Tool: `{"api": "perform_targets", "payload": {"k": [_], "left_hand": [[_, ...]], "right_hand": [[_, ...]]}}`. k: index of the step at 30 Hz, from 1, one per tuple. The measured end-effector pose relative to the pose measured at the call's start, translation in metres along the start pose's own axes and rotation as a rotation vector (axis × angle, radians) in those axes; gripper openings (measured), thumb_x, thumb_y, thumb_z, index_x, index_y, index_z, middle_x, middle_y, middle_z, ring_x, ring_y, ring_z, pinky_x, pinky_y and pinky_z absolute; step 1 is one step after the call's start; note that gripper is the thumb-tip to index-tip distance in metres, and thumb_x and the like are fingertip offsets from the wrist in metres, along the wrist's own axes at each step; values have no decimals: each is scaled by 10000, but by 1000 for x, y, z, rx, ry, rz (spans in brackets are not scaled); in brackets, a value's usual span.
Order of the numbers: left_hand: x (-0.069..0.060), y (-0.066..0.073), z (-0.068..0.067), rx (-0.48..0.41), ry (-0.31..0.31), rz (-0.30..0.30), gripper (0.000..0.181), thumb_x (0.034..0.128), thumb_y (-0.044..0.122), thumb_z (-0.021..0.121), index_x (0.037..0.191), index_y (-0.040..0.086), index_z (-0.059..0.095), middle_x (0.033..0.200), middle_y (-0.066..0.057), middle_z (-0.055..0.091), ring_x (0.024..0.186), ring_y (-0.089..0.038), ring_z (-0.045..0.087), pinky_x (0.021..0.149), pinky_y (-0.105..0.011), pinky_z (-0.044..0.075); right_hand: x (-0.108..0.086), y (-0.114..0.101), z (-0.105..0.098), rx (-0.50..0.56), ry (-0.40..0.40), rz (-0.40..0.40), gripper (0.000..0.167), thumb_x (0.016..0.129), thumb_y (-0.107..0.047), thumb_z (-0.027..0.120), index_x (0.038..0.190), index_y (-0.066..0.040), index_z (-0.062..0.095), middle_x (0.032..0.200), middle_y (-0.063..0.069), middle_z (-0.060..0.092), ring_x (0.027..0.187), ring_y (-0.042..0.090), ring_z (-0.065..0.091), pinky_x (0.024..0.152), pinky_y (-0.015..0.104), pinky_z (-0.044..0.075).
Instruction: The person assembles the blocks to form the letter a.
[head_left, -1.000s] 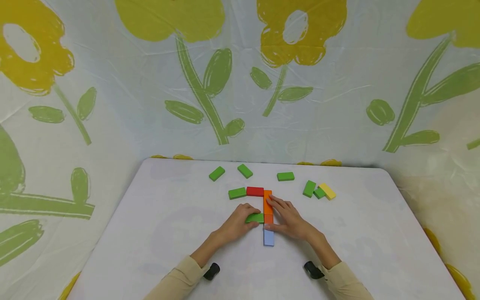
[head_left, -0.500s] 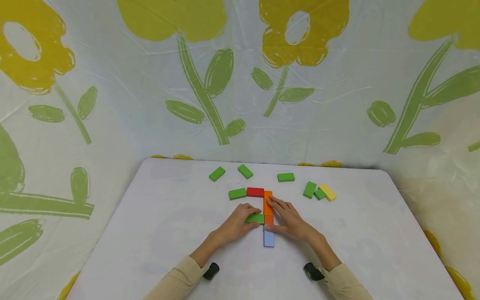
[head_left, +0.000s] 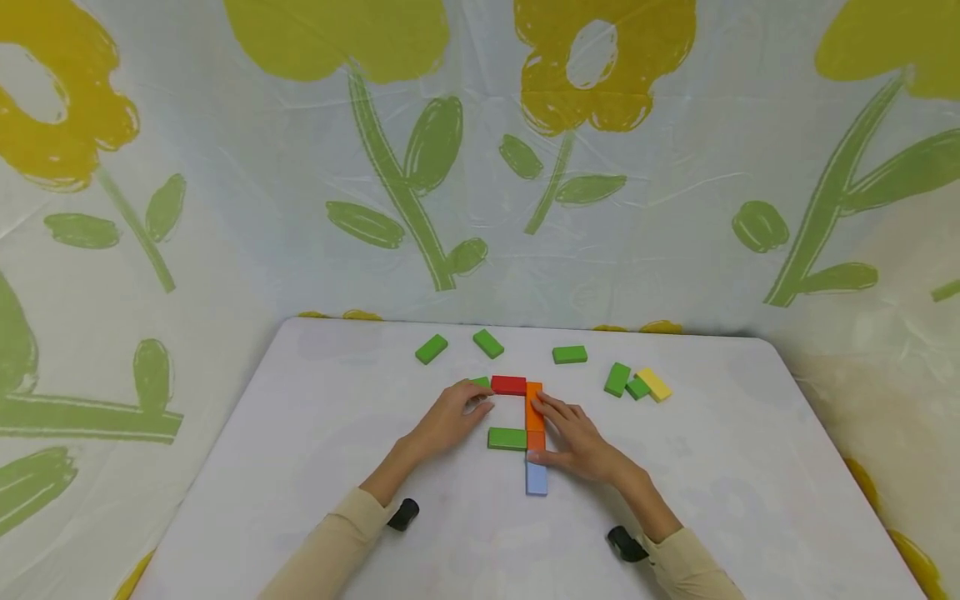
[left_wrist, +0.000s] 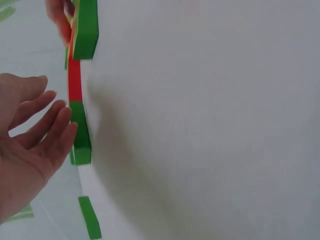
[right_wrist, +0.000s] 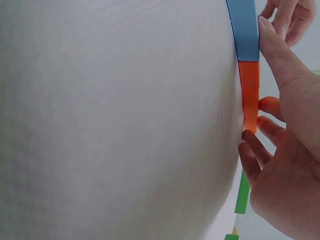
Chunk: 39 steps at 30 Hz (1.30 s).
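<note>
My left hand (head_left: 448,418) hovers over the green block (head_left: 481,382) at the left end of the top row, fingers loosely bent and thumb apart. That block partly hides behind the fingers; a red block (head_left: 508,385) adjoins it. From the red block's right end, a long orange block (head_left: 533,407), a short darker orange block (head_left: 536,441) and a light blue block (head_left: 536,480) run down in a line. Another green block (head_left: 507,439) butts against this line's left side. My right hand (head_left: 581,447) rests along the line, fingertips on the long orange block and thumb near the blue-orange joint.
Loose green blocks lie toward the back, one at left (head_left: 431,349), one beside it (head_left: 488,343) and one farther right (head_left: 570,355). At right, a yellow block (head_left: 654,385) touches a small green block (head_left: 637,388), near another green block (head_left: 617,379). The white table (head_left: 337,483) meets a flowered cloth behind.
My left hand has let go of the lower green block and moved up and left to the green block beside the red one. The right hand stays on the orange blocks.
</note>
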<state>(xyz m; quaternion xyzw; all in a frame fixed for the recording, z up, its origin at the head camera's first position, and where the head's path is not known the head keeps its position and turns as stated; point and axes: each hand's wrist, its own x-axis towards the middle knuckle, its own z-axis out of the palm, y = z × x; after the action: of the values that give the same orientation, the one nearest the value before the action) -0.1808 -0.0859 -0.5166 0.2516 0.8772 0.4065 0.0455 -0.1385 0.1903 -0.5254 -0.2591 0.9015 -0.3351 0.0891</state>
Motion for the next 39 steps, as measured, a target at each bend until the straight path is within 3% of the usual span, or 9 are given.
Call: {"api": "perform_targets", "payload": {"k": [6,15,22,25,30,39], "left_hand": [[7,-12,-15,-15,90,39,234,984,56,690,1204,-22,705,1074,-63,688,996,-183,641,889,-345,551],[24,-31,-39,-9,137,2,245,1021,70,630,1231,-43,689,1090,-92,686,996,-214,627,884,-385,551],[34,-51,-56,47,241,-4,245,1011,37,635,1221,-83,675,1057,-164,681,996,-288,641,875,-426,546],[36,-58,-62,63,300,-38,239,989,17,656,1203,-89,676,1048,-187,661,999,-321,622,883,-449,529],[39,-70,-68,132,361,-149,344,990,58,652,1293,-102,620,1159,-240,619,1099,-385,564,957,-492,486],[40,-85,-69,156,319,-296,443,1029,165,631,1354,-129,565,1320,-314,536,1255,-456,477,1073,-532,412]], "right_hand": [[0,-2,0,8,-9,5,881,899,-396,792,1581,-32,368,1663,159,277,1374,401,353,1094,632,370],[-1,0,-1,23,-9,6,891,905,-423,783,1589,-42,357,1669,145,267,1386,388,341,1097,624,372],[-1,-1,0,28,-10,11,888,905,-412,786,1586,-33,359,1667,151,271,1385,390,341,1097,628,370],[-2,-2,-1,31,-6,1,883,905,-388,791,1583,-24,359,1665,159,270,1379,392,344,1092,628,370],[-3,-3,-3,24,5,-29,866,905,-332,802,1575,-2,363,1657,185,277,1349,398,360,1071,621,378],[-3,-3,-3,15,15,-46,858,908,-326,800,1565,18,368,1645,210,289,1331,403,374,1056,617,388]]}}
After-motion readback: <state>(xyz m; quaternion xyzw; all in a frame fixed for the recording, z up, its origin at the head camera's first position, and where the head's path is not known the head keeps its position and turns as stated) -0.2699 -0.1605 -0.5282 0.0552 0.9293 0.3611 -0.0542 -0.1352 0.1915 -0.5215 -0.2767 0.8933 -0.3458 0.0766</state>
